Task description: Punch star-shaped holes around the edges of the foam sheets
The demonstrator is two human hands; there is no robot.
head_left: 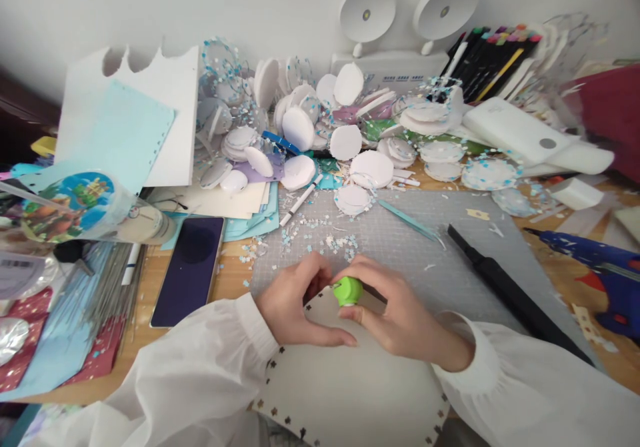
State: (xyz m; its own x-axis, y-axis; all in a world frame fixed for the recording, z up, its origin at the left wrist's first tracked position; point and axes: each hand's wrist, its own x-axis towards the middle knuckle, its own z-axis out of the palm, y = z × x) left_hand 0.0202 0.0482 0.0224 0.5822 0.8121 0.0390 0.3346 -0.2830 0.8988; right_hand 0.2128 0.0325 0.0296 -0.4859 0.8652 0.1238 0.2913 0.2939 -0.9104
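Note:
A large cream paper disc (350, 380) with small flower-shaped holes along its rim lies under both my hands on the grey cutting mat (425, 260). A small green punch (348, 291) sits on the disc's far edge. My right hand (400, 313) is closed around the punch, thumb below it. My left hand (295, 303) is curled, gripping the disc's edge beside the punch, its fingertips touching the green body. White sleeves cover both forearms. Tiny punched paper bits (320, 233) lie scattered just beyond the hands.
A heap of white round discs (345, 140) fills the back. A dark phone (193, 267) lies at left, a black ruler (510, 293) and a blue glue gun (600, 267) at right. Markers (495, 53), white and pale blue sheets (135, 120) and a printed cup (75, 203) stand around.

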